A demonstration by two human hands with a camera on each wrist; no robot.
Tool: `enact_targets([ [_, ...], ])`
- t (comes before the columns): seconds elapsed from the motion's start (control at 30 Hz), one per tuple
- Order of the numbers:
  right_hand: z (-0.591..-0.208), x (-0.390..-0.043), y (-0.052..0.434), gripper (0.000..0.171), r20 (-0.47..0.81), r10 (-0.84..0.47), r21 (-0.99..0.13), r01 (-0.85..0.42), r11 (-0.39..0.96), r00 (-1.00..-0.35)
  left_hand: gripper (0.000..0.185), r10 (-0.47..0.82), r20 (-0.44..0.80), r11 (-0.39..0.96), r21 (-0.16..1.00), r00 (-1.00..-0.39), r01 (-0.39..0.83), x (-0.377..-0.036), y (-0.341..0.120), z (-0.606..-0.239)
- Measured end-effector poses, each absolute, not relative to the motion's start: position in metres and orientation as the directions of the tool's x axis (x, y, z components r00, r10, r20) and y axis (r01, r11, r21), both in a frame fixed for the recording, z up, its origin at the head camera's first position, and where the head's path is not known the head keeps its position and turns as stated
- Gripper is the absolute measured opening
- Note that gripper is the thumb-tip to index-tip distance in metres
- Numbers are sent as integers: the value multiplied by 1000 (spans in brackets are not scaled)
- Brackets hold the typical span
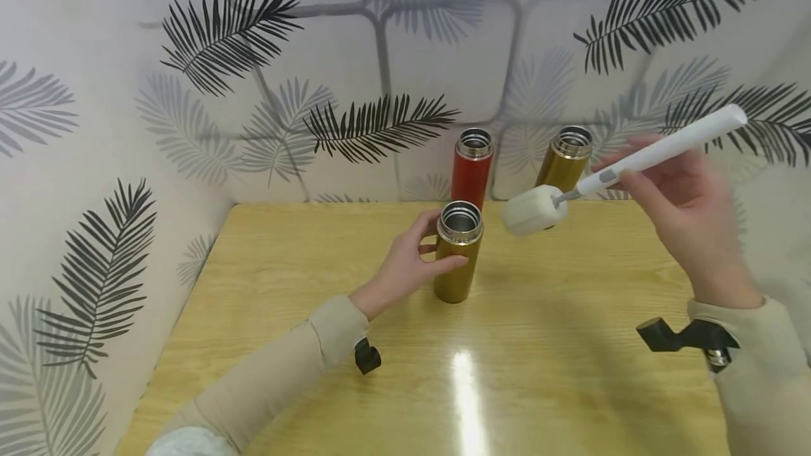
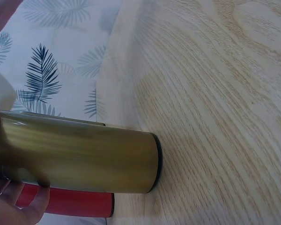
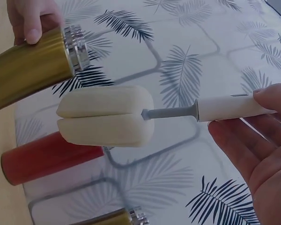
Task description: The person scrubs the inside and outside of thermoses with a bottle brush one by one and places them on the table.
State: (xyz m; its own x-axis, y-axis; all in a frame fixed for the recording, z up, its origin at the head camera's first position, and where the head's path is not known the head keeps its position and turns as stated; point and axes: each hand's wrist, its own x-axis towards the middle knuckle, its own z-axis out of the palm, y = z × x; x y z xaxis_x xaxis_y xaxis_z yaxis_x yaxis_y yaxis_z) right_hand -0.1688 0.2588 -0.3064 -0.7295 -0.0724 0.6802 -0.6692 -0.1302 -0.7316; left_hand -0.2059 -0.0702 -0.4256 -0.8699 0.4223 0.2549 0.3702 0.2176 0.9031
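My left hand [image 1: 415, 255] grips a gold thermos flask [image 1: 457, 269] round its upper body. The flask stands upright and uncapped on the table, its steel mouth facing up. In my right hand [image 1: 690, 210] is a sponge bottle brush, pinched by its white handle [image 1: 671, 146] between thumb and fingers. Its cream sponge head [image 1: 535, 210] hangs up and to the right of the held flask, apart from it. The right wrist view shows the sponge [image 3: 105, 116] split by a lengthwise groove, on a grey stem.
Behind the held flask stands an uncapped red flask [image 1: 472, 174]. A second gold flask [image 1: 562, 164], also uncapped, stands at the back right, partly behind the brush. The wooden table [image 1: 285, 252] meets a leaf-patterned wall [image 1: 253, 111] at its back edge.
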Motion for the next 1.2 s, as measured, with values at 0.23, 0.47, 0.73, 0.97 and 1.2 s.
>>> enact_targets([
  [0.23, -284, -171, 246, 34, 713, -49, -682, -675, -281, -700, 72, 430, 240, 239, 899, -871, 366, -206, -70, -431],
  [0.47, -272, -174, 229, 20, 749, -22, -600, -664, -446, -663, 80, 421, 221, 254, 902, -880, 349, -203, -65, -432],
  [0.73, -276, -180, 217, 24, 733, -93, -642, -639, -423, -674, 79, 422, 235, 237, 904, -876, 356, -202, -61, -435],
  [0.97, -277, -182, 213, 28, 716, -211, -698, -680, -225, -666, 78, 431, 231, 241, 902, -872, 358, -203, -60, -433],
  [1.2, -268, -184, 204, 25, 719, -287, -668, -744, -32, -633, 78, 434, 241, 239, 898, -868, 369, -206, -59, -431],
])
